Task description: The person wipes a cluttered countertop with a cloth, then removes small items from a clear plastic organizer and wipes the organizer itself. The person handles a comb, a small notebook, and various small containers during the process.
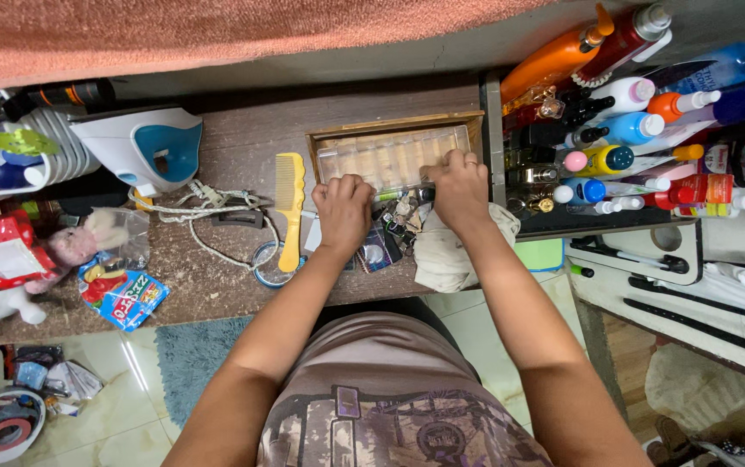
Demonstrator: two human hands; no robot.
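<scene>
Cluttered from edge to edge, a brown wooden tabletop (243, 147) runs beneath an orange towel (173, 35) at the top of the view. Near the middle of it sits a clear plastic compartment box (390, 156) resting in a shallow wooden tray (394, 124). The left hand (343, 210) is curled at the box's near left corner, fingers bent down onto its front edge; the right hand (459, 186) presses on the near right edge, fingers folded over the lid. How firmly either hand clamps the box cannot be told. Just below the hands lie small dark odds and ends and a crumpled cream cloth (450, 255). A yellow comb (289, 207) lies just left of the left hand, beside a coiled white cord (208, 212) and a blue and white iron (143, 147). Bottles (623, 130) in many colours crowd a rack to the right.
</scene>
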